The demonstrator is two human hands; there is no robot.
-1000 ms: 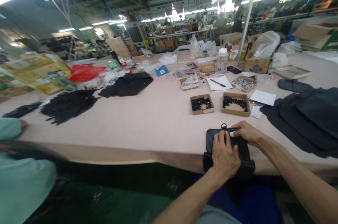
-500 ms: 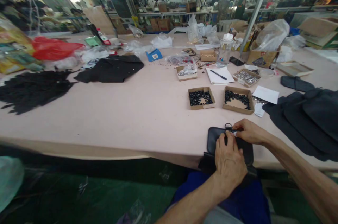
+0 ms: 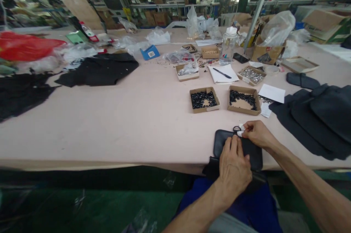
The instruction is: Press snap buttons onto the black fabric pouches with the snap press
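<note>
A small black leather-like bag lies at the table's front edge, its lower part hanging toward my lap. My left hand rests flat on it, fingers stretched toward the far edge. At that edge stands a small dark metal ring. Just right of the ring, my right hand is closed in a pinch, with white bits at its thumb and fingertip. Whether these are finger covers or a held piece is unclear. Beyond the hands sit two cardboard trays of small black parts, a left tray and a right tray.
Black cut panels are piled to the right. A tray of silver parts, a pen on paper and a clear bottle stand farther back. More black material lies at left on the pink-covered table.
My right hand has lifted slightly at the ring, and its white fingertips show more. My left hand stays on the bag. The view has shifted right and down.
</note>
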